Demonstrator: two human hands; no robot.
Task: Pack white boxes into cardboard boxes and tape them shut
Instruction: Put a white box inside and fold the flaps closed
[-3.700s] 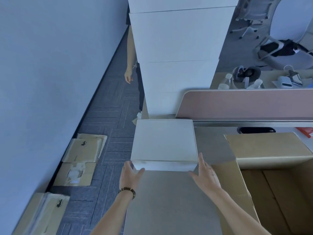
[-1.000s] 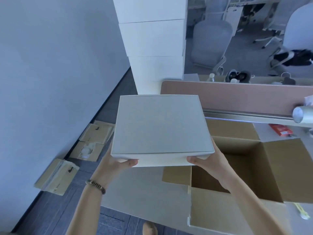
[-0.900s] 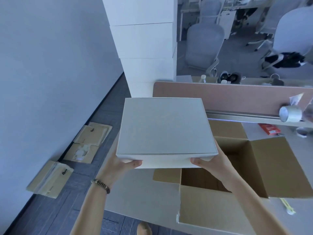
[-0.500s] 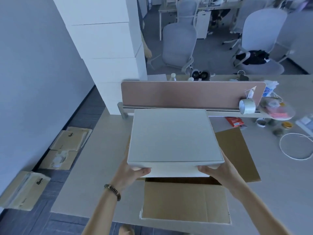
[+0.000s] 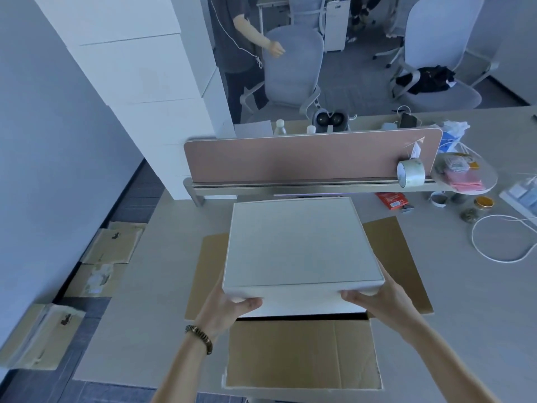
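Both thumbs curl over the near edge of the white box (image 5: 302, 242), the other fingers hidden beneath it: the left hand (image 5: 225, 306) grips the corner at seven o'clock, the right hand (image 5: 377, 298) the corner at five o'clock. Judging by that easy two-corner hold, the box is light and stiff (its smooth faces could slip), and opposite corners suit it best. It is flat, square and plain white with a thin raised rim, held level over the open cardboard box (image 5: 302, 353), whose flaps splay at three, six and nine o'clock.
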